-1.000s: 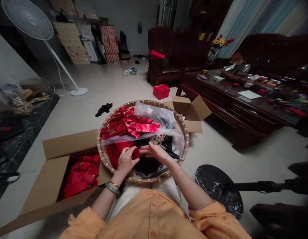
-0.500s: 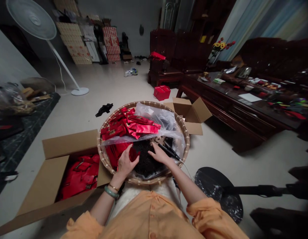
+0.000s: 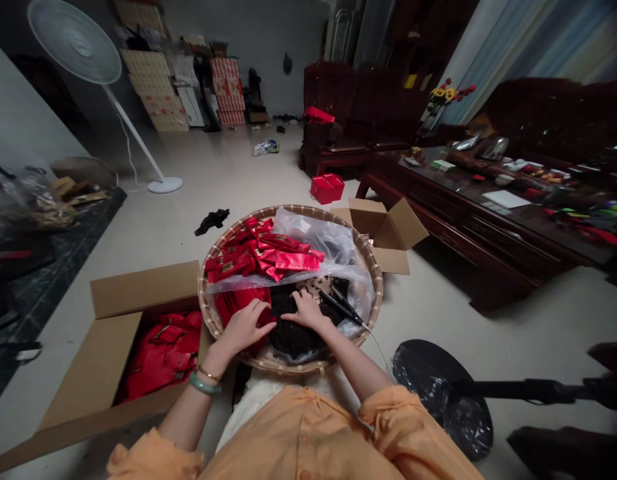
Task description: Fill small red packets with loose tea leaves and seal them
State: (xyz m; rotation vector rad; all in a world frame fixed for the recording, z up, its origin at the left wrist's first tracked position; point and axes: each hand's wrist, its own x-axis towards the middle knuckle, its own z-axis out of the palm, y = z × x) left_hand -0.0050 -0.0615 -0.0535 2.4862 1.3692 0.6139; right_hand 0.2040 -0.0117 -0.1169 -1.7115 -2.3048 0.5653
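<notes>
A round woven basket (image 3: 373,267) rests on my lap. It holds a heap of small red packets (image 3: 268,253), a clear plastic sheet (image 3: 328,240) and a pile of dark loose leaves (image 3: 291,333). My left hand (image 3: 244,327) lies on the red packets at the near left of the basket, fingers curled around one. My right hand (image 3: 303,310) presses into the dark leaves with fingers bent, pinching some. A black tool with a white cord (image 3: 341,305) lies just right of my right hand.
An open cardboard box (image 3: 108,373) of red bags (image 3: 161,353) sits at my left. A smaller open box (image 3: 383,230) stands beyond the basket. A dark wooden table (image 3: 468,233) runs along the right. A black round base (image 3: 441,393) and a standing fan (image 3: 163,185) are nearby.
My hands were together over the leaves a second ago. The left has since settled on the red packets and the right has dug into the dark leaves. The camera shifted slightly.
</notes>
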